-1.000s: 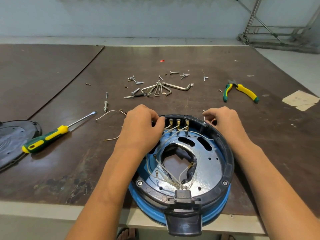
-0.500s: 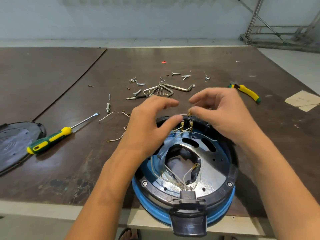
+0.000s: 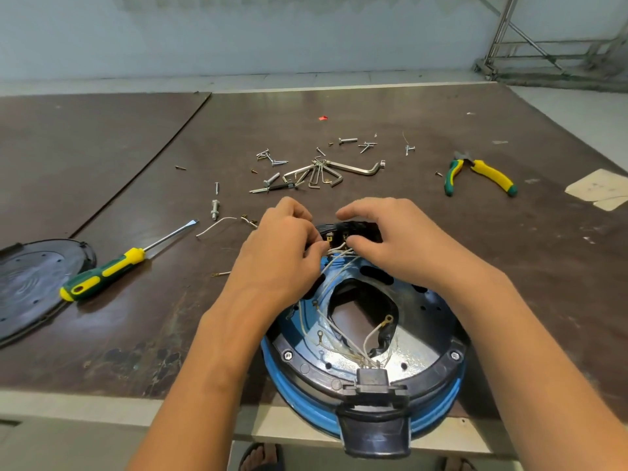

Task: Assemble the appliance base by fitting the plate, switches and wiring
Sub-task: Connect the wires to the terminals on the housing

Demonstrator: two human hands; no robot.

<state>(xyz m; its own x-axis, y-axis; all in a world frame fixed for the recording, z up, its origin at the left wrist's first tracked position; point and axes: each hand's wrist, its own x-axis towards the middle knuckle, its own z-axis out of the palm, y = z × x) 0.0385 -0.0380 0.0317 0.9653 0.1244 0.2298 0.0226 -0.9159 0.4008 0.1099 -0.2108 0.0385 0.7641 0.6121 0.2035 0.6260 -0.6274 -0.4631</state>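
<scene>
As left hand (image 3: 275, 263) pinches white wires (image 3: 334, 257) and right hand (image 3: 404, 239) grips a black switch block (image 3: 361, 228), silver screws (image 3: 347, 140) litter the brown table (image 3: 339, 107) below a pale wall (image 3: 272, 35).

Left grip (image 3: 282, 248) and right grip (image 3: 390, 239) sit close together, palms down, fingers curled and pinching.

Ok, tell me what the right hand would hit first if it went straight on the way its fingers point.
The left hand, most likely. The right hand grips the switch block on the base and points left, at the fingers pinching the white wires. Depth is unclear.
</scene>
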